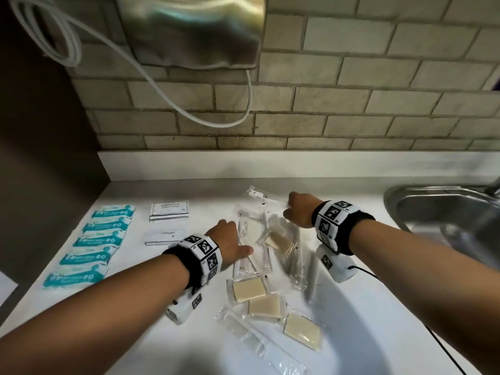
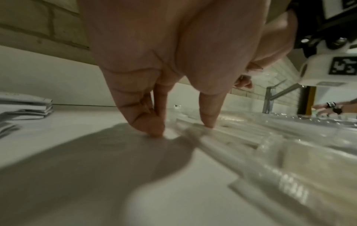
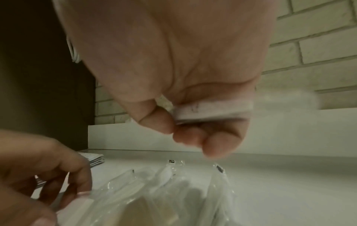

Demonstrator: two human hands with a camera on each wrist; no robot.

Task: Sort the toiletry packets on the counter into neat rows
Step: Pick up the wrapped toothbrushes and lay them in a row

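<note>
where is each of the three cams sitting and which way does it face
Head: worn on the head, looking down at the white counter, teal wipe packets, both forearms.
Left wrist: under the left hand, fingertips on the counter beside clear plastic packets.
Right wrist: under the right hand, which pinches a small white sachet, facing the tile wall.
Shared: both wrist views show the clear packets and the other hand.

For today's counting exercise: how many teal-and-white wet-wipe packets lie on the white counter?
5, in one column at the counter's left side: top, second, third, fourth, nearest. None appear hidden.
</note>
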